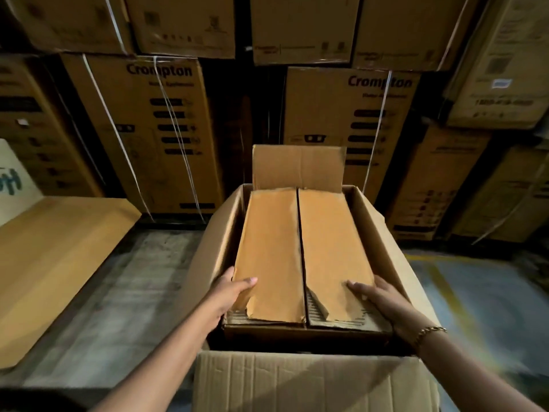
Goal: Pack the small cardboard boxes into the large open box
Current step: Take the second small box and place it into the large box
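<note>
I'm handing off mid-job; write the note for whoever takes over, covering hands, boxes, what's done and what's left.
Left hand: gripping the near left corner of the inner box, thumb on its top flap.
Right hand: fingers flat on the near right of the same box, wrist beside the large box wall.
The inner box sits inside the large open box, its top flaps closed with a slit down the middle; near edges torn.
Done: this box is in, or nearly seated.
Left: press it level, let go, add more if any. No other loose small boxes are in view.
</note>
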A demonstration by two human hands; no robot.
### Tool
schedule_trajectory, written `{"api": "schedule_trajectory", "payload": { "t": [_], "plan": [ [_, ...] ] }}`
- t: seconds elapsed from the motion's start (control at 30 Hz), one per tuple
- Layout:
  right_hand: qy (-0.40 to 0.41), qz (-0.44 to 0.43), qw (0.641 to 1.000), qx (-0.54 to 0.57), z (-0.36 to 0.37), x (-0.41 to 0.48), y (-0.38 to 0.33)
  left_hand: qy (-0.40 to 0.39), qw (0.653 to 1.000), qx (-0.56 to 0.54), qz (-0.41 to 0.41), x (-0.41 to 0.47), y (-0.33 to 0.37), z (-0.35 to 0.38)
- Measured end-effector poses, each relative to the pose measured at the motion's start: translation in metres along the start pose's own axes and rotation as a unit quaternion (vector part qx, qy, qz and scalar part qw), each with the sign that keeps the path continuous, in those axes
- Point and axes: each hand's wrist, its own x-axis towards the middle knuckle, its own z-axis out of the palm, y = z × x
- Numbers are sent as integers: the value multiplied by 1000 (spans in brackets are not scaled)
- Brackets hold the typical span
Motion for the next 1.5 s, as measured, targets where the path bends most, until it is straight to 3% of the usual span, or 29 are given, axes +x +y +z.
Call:
{"api": "schedule_trajectory", "payload": {
  "t": [0.1,0.2,0.3,0.4,0.57,0.73,0.87,0.97,1.07,1.17,1.37,1.5],
  "plan": [
    [-48,49,983,-168,15,19,21,-24,979,193,-61,38,-37,17],
    [-99,70,925,-359,26,33,34,-68,922,369,-96,26,-30,30],
    [-92,67,901,-419,23,38,37,-61,894,434,-97,29,-28,30],
    [-55,-17,874,-482,28,37,26,-63,879,468,-64,32,-29,34],
    [-18,-106,873,-475,68,39,-10,-53,865,497,33,38,-7,68],
    [16,-95,847,-523,98,43,-9,-27,853,520,46,38,-8,97],
    [28,-111,823,-556,85,44,-7,-11,871,487,68,29,10,74],
    [19,-109,851,-513,52,43,-31,68,875,467,108,18,27,26],
    [24,-100,857,-505,30,39,-43,173,876,438,103,12,22,-21],
    [20,-127,846,-517,58,29,-27,205,867,441,108,0,12,-30],
    [16,-102,800,-591,121,21,2,234,825,492,149,-3,8,6],
    [33,-141,831,-537,88,20,-36,247,832,475,147,7,17,1]
  ]
}}
